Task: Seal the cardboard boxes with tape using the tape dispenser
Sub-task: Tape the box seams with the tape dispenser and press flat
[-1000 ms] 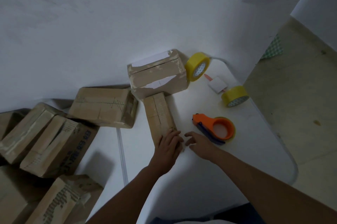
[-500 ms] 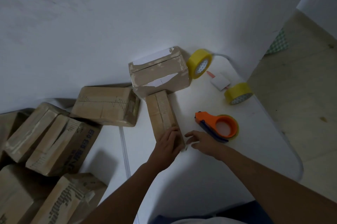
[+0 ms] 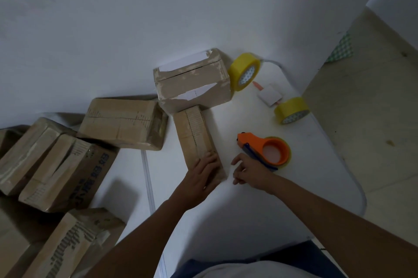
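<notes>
We find the left hand (image 3: 202, 177) pressing flat, fingers straight, on the near end of the narrow cardboard box (image 3: 195, 139) at table centre, as it did a second ago. The right hand (image 3: 250, 170), fingers loosely spread and holding nothing, has drifted from the box's edge toward the tape dispenser (image 3: 265, 151) at its 2 o'clock and now sits just beside it. We judge the pickup imminent; taping of this box has not begun. Two yellow tape rolls (image 3: 245, 72) lie at 1 o'clock, untouched.
</notes>
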